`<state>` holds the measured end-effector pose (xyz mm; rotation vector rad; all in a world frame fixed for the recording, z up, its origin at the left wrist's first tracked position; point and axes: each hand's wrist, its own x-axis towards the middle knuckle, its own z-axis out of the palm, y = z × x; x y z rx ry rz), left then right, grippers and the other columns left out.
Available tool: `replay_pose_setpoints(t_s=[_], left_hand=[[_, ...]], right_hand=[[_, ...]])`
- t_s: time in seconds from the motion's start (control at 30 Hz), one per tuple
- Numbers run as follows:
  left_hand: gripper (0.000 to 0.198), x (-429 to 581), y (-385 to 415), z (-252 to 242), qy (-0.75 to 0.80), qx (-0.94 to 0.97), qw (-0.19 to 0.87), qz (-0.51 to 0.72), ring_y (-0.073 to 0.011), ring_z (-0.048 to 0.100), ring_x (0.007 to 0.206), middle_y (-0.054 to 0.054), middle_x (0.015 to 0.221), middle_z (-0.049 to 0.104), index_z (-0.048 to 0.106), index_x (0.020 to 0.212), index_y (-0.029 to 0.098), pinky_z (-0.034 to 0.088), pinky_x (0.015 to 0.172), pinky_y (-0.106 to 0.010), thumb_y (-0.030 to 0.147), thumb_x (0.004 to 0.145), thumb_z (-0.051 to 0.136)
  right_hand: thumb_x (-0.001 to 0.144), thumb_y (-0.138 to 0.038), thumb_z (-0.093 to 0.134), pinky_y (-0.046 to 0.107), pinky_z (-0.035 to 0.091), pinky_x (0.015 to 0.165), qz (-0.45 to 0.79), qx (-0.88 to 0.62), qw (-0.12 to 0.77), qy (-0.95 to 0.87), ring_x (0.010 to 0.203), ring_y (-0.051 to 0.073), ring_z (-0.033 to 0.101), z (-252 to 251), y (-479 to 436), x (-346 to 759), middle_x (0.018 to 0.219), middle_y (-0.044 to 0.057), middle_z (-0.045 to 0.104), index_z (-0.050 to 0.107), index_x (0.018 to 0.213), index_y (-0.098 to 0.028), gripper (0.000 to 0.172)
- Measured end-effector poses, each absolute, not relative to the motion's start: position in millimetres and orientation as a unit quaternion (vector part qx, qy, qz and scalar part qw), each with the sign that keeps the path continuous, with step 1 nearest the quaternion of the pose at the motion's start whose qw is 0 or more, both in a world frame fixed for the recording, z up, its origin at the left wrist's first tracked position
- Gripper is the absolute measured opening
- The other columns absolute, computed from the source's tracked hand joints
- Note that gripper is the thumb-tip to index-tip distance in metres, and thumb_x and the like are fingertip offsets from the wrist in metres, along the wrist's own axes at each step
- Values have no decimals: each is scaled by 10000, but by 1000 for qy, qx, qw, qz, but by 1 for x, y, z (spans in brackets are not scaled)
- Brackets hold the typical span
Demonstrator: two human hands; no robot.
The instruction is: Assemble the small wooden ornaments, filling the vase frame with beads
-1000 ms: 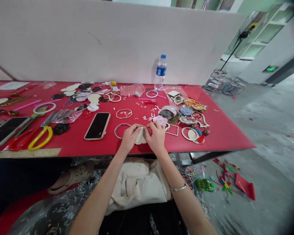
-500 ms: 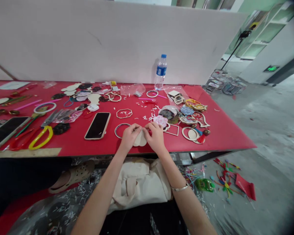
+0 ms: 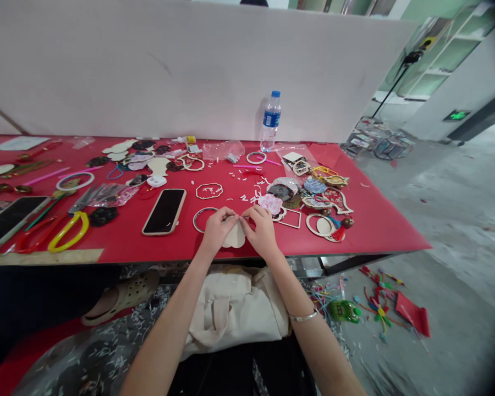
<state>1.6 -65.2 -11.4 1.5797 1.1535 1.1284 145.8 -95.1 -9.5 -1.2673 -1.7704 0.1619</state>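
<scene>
Cutout has dropped slightly toward the tabletop edge since the earlier frame; hands stay close around it. Left hand [image 3: 218,231] and right hand [image 3: 264,234] curl inward, fingers [image 3: 232,215] nearly closed, pinching the top of the pale wooden cutout [image 3: 235,237]. Cutout sits over the tabletop [image 3: 379,231] front edge, rounded end toward the person, long axis roughly front-to-back. Metal hoop [image 3: 202,220] just left, pink flower piece [image 3: 270,203] beyond the right hand. Clear plastic bag [image 3: 292,160] holds wooden pieces.
</scene>
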Motion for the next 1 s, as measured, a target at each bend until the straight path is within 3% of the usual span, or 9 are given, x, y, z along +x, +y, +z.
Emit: replay_pose_setpoints(t_s=[0.23,0.47,0.57,0.67,0.83,1.0], left_hand=[[163,0,-66,-12,463,615,419,481,-123,534,658,19,687,586,587,735,180,409,616,-223,335,750,634],[179,-3,-68,-5,437,440,497,607,-101,498,528,40,596,533,569,707,182,387,507,-212,334,734,660],[163,-3,-70,-5,400,443,527,605,-91,505,537,41,609,542,577,701,180,389,519,-202,310,737,668],[166,-1,-70,-8,391,484,532,575,-83,522,567,43,637,566,603,729,179,397,549,-190,296,712,719],[306,1,-66,-6,349,461,587,566,-183,658,835,-71,895,717,652,923,160,489,747,-277,440,804,615],[493,-2,-65,-4,323,440,643,538,-221,655,991,-169,1162,676,631,1097,109,503,801,-308,518,877,464]], right_hand=[[920,-214,476,346,391,795,-51,-464,478,-744,838,192,515,-11,-100,141,856,59,597,559,840,-206,115],[949,-234,408,325,427,807,72,-494,640,-584,874,170,519,-10,-102,150,909,53,543,520,925,-212,116],[931,-273,458,318,444,808,167,-468,640,-586,849,158,547,-10,-99,149,922,40,563,484,1035,-219,120],[861,-276,575,303,464,757,243,-427,589,-641,747,146,571,-14,-96,145,851,6,588,422,1106,-227,293],[853,-248,550,293,466,705,253,-428,581,-644,695,146,566,-19,-93,144,762,-18,557,405,1096,-226,284],[854,-227,526,288,451,707,249,-426,601,-629,686,136,538,-16,-97,147,746,-28,535,404,1083,-226,260]])
